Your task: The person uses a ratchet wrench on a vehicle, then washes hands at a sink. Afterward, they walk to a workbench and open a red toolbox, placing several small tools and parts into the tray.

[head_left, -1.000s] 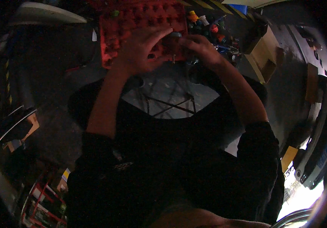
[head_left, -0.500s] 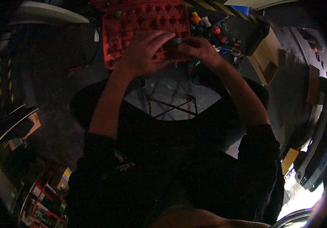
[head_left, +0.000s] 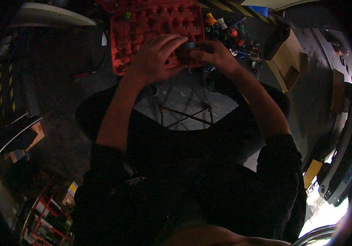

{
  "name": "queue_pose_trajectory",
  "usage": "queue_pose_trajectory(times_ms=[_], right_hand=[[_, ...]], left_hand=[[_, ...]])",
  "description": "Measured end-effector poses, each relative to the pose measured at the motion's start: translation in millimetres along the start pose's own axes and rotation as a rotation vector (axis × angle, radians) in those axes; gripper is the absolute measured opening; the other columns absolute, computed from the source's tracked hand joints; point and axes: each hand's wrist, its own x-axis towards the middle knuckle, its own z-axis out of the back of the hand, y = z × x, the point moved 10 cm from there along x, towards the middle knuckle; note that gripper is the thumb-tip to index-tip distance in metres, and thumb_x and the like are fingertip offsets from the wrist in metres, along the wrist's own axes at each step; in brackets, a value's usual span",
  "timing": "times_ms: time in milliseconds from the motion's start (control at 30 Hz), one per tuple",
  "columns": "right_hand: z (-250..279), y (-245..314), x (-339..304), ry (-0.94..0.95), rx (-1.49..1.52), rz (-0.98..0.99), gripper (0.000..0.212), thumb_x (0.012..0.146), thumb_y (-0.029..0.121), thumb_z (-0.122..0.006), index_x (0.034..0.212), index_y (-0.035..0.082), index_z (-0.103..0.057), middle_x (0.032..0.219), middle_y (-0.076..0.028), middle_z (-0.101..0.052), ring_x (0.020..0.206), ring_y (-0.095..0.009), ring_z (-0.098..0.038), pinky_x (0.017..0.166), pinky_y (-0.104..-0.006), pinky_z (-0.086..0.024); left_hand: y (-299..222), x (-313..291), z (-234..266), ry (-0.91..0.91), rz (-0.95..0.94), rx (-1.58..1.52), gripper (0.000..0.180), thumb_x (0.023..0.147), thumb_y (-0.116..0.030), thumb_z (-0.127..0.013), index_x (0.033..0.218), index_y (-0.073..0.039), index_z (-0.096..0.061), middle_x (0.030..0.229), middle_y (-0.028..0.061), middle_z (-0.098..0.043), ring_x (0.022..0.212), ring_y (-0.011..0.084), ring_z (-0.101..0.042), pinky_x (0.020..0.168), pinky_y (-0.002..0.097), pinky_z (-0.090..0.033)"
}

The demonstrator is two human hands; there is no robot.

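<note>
Over the near edge of a red moulded case (head_left: 120, 53) with shaped hollows, both my hands meet around a small dark cylindrical part with a grey band (head_left: 190, 45). My left hand (head_left: 155, 59) is curved about it from the left, fingers bent over its far side. From the right, my right hand (head_left: 217, 55) pinches the same part between thumb and fingers. A thin stem shows below it; dim light and my fingers hide the rest. One small green piece (head_left: 126, 16) sits in the case's far left.
Right of the case lies a pile of loose coloured caps, fittings and tubes, with an orange cap (head_left: 210, 19) and a red round one (head_left: 233, 32). Farther right stands an open cardboard box (head_left: 284, 67). My knees flank the case's near side.
Both hands stay in nearly the same place around the part. The fingers of my right hand have shifted slightly, and a little more of the part's grey band shows.
</note>
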Motion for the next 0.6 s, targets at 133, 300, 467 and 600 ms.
queue_pose_trajectory(times_ms=[133, 300, 467, 600], right_hand=[[-2, 3, 1, 0.031, -0.044, 0.01, 0.057, 0.087, 0.039, -0.079, 0.126, 0.0, -0.063, 0.11, -0.01, -0.073, 0.097, -0.02, -0.07, 0.082, -0.0328, -0.059], [-3, 0, -2, 0.029, 0.064, -0.017, 0.064, 0.084, 0.045, -0.081, 0.124, -0.002, -0.064, 0.112, -0.011, -0.072, 0.099, -0.022, -0.07, 0.086, -0.0338, -0.057], [0, -20, 10, 0.038, -0.098, -0.011, 0.067, 0.082, 0.051, -0.08, 0.123, 0.0, -0.066, 0.115, -0.014, -0.072, 0.103, -0.025, -0.069, 0.092, -0.0362, -0.054], [-5, -25, 12, 0.085, -0.056, 0.035, 0.063, 0.089, 0.034, -0.077, 0.132, -0.007, -0.056, 0.114, -0.015, -0.069, 0.099, -0.019, -0.069, 0.086, -0.0324, -0.056]], left_hand=[[2, -1, -2, 0.023, 0.018, 0.041, 0.074, 0.077, -0.036, -0.08, 0.143, -0.017, -0.051, 0.137, 0.0068, -0.057, 0.126, 0.0285, -0.054, 0.106, 0.0462, -0.044], [3, -2, -4, 0.031, 0.03, 0.041, 0.074, 0.077, -0.035, -0.079, 0.143, -0.018, -0.051, 0.136, 0.0069, -0.057, 0.127, 0.0283, -0.054, 0.107, 0.0464, -0.044], [2, -2, -4, 0.029, 0.021, 0.039, 0.075, 0.073, -0.035, -0.08, 0.141, -0.017, -0.053, 0.135, 0.0068, -0.058, 0.125, 0.0287, -0.055, 0.107, 0.0463, -0.044], [0, 0, -2, 0.017, 0.02, 0.037, 0.075, 0.069, -0.033, -0.081, 0.137, -0.016, -0.055, 0.133, 0.007, -0.058, 0.123, 0.0291, -0.056, 0.105, 0.0464, -0.045]])
